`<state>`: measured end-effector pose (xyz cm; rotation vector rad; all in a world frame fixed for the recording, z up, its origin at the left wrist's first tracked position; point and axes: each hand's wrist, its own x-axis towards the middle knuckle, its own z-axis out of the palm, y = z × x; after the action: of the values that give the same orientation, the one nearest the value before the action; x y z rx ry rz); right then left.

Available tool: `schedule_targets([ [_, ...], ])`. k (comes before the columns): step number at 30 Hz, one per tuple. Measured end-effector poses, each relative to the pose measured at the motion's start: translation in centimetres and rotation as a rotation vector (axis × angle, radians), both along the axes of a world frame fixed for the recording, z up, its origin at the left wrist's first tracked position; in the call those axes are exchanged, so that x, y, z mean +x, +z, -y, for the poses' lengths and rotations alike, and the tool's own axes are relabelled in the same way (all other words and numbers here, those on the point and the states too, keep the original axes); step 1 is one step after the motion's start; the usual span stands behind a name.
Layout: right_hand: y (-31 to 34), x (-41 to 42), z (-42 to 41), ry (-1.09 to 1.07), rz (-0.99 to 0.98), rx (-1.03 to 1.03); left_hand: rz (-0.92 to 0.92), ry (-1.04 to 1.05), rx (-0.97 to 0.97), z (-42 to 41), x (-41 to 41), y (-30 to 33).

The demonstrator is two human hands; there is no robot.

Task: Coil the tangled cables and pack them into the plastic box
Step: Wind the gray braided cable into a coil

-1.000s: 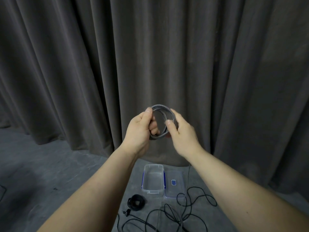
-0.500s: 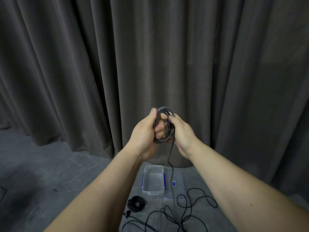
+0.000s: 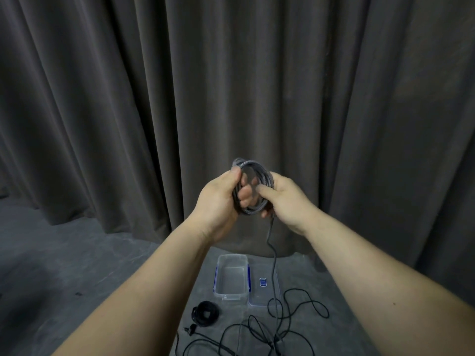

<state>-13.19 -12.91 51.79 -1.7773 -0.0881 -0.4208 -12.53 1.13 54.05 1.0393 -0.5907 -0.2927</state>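
Note:
I hold a grey braided cable coil point(image 3: 259, 173) up in front of the curtain with both hands. My left hand point(image 3: 218, 199) grips its left side, thumb over the top. My right hand point(image 3: 285, 199) grips the right side, thumb pressed against the loops. A loose tail of this cable point(image 3: 274, 255) hangs down from under my right hand to the floor. Below lies the open clear plastic box point(image 3: 231, 294) with blue clips, its lid point(image 3: 264, 301) beside it on the right. A black coiled cable point(image 3: 205, 313) lies left of the box. Tangled black cables point(image 3: 295, 314) spread in front.
A dark grey curtain point(image 3: 231, 86) hangs close behind the box across the whole view. The floor point(image 3: 64, 265) is grey concrete. A small black plug point(image 3: 190, 329) lies near the black coil.
The hands have closed in round the coil, squeezing it narrower than a second ago. A tail of cable now hangs from my right hand down to the floor.

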Motion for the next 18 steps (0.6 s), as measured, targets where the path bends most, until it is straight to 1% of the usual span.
schedule_targets([
  [2,0.0,-0.3,-0.7,-0.016,0.024,0.093,-0.010,0.078,0.029,0.3,0.0,0.1],
  [3,0.1,-0.6,-1.2,-0.004,0.042,0.186,-0.025,0.103,0.049,0.4,-0.1,0.2],
  [5,0.4,-0.9,-1.7,0.027,0.093,0.383,-0.068,0.116,0.097,0.8,-0.4,0.2],
  [7,0.9,-1.2,-2.2,-0.006,0.100,0.471,-0.091,0.130,0.124,0.9,-0.5,0.0],
  [9,0.8,-1.0,-2.3,-0.122,0.115,0.400,-0.030,0.181,0.155,1.0,-0.3,-0.3],
  [13,0.1,0.3,-2.1,-0.304,0.217,0.216,0.151,0.283,0.213,1.2,0.1,-0.9],
  [15,0.0,0.4,-1.9,-0.342,0.221,0.179,0.179,0.350,0.246,1.4,-0.1,-1.0],
  [18,0.0,-0.1,-1.8,-0.352,0.191,0.099,0.158,0.391,0.264,1.3,0.1,-0.8],
])
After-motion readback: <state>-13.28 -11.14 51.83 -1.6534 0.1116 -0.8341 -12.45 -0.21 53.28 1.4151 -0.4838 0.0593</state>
